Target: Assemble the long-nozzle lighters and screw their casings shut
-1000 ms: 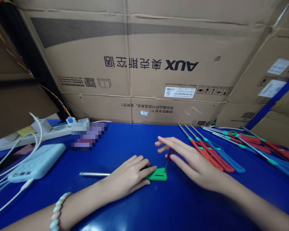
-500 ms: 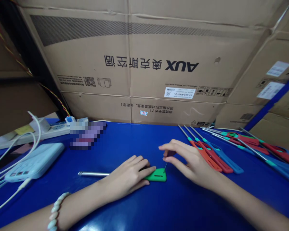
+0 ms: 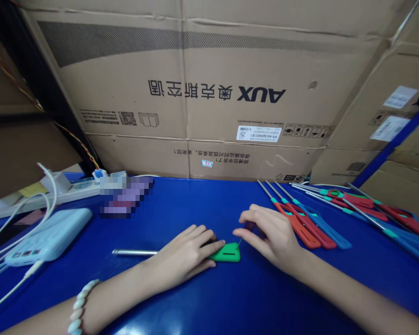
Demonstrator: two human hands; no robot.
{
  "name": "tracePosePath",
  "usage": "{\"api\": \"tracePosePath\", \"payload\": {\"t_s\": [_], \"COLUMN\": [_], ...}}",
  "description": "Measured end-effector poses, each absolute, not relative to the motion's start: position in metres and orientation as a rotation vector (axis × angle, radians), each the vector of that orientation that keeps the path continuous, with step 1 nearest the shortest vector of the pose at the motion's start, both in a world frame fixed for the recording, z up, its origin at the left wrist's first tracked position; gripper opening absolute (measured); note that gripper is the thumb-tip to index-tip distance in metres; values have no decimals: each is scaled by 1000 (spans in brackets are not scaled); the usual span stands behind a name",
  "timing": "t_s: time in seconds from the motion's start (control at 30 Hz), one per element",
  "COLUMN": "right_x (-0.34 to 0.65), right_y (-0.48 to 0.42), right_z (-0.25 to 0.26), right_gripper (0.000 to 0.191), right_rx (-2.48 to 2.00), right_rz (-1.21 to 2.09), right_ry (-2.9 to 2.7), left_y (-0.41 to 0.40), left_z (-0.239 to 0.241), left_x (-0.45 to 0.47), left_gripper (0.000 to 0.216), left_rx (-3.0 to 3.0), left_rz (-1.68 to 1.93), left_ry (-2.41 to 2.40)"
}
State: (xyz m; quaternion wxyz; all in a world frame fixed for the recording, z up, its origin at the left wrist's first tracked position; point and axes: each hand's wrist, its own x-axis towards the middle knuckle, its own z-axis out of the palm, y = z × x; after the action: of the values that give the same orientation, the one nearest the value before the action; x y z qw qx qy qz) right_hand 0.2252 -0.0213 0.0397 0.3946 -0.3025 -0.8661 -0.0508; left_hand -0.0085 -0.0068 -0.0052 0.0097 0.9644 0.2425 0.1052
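The left hand presses the green handle flat; the right hand pinches a small screwdriver at its end, work unfinished.

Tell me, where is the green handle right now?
The green handle lies mid-table on the blue table, pinned under the left hand, beside the right hand.

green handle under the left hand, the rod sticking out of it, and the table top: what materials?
Green handle: likely moulded plastic, uniform matte colour, slot in its face.
Rod: looks like metal, silvery with a bright highlight along it.
Table top: smooth glossy blue surface with soft reflections; painted or laminated, can't tell which.
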Motion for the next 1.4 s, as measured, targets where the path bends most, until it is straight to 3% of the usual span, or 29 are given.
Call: {"api": "tracePosePath", "payload": {"t_s": [0.07,0.23,0.43,0.67,0.9,1.4], "right_x": [224,225,224,232,228,221], "right_y": [-22,-27,-26,-30,-30,-30], "right_z": [42,55,46,65,62,47], "right_gripper": [17,26,16,33,9,15], "right_rx": [-758,-790,-755,-801,-830,-855], "right_rz": [-187,279,-88,362,279,176], "right_ry": [-2216,-2341,-2263,-2402,-2344,-2225], "left_y": [-7,-7,-7,-6,-8,-8], "left_z": [-6,-5,-5,-6,-1,-3], "left_x": [-9,-8,-8,-9,-8,-6], "left_gripper": [37,36,35,35,35,37], "left_rx": [3009,3018,3020,3020,2990,3004], "left_rz": [318,346,378,369,331,306], "left_ry": [758,751,741,750,747,765]}}
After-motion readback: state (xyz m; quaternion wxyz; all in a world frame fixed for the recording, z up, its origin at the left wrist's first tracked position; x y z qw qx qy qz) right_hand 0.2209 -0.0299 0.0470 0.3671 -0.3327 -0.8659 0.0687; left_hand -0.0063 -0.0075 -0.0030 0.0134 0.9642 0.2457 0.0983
